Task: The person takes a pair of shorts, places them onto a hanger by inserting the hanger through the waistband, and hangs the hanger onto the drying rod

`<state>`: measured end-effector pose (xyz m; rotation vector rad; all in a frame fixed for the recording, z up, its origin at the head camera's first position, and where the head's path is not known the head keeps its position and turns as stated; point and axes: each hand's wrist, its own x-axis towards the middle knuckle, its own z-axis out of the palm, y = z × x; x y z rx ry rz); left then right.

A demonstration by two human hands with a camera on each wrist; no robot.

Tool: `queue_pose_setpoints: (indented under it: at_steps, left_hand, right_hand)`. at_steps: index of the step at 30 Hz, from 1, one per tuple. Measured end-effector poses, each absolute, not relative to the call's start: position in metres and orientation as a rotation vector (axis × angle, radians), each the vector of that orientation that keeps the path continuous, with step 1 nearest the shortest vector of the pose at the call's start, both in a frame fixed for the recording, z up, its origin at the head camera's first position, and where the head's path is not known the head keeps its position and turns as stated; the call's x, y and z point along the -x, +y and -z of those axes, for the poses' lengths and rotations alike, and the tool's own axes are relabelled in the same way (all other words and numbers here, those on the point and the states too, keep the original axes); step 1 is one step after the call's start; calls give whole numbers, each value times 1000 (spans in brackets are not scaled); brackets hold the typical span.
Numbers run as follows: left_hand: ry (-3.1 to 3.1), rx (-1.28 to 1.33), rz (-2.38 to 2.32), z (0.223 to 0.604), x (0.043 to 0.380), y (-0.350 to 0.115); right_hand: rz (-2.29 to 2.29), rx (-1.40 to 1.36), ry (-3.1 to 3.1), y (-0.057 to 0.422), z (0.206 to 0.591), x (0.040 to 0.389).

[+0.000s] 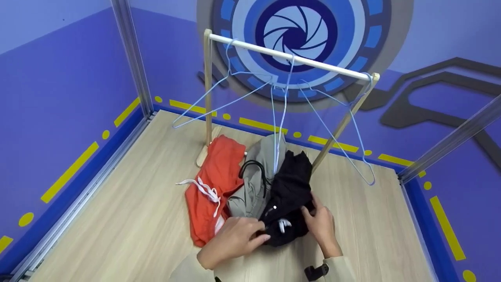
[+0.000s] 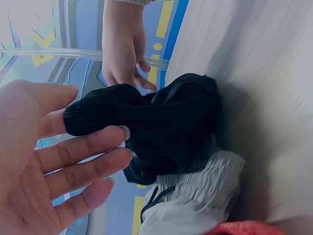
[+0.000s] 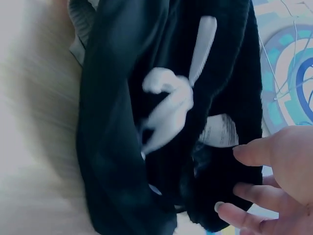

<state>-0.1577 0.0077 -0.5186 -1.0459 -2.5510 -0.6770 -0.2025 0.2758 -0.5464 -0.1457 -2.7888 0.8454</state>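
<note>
Black drawstring pants [image 1: 291, 180] lie bunched on the wooden tabletop, with a white drawstring [image 3: 168, 107] and a white label [image 3: 220, 131] showing at the waistband. My left hand [image 1: 235, 237] pinches their near left edge; in the left wrist view, gathered cloth [image 2: 93, 115] sits among its fingers. At the right edge, my right hand [image 1: 321, 223] holds the waistband, its thumb on the inside by the label and part of its fingers hidden behind the cloth. Grey pants [image 1: 250, 192] with a black cord lie left of the black pair. Beside them are red pants [image 1: 215, 172] with a white drawstring.
Behind the clothes stands a rack with a white rail [image 1: 266, 50] and wooden posts. From it hang a left blue wire hanger [image 1: 223, 105], a middle hanger [image 1: 285, 105] and a right hanger [image 1: 354, 117]. Blue-purple walls with metal corner posts [image 1: 133, 51] enclose the tabletop [image 1: 129, 196].
</note>
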Motion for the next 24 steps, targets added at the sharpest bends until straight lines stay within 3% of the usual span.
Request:
queue_pose_setpoints:
  at_steps: [24]
  left_hand:
    - [-2213, 1166, 688, 487, 156, -3]
  right_hand:
    - [-740, 226, -2523, 283, 547, 210]
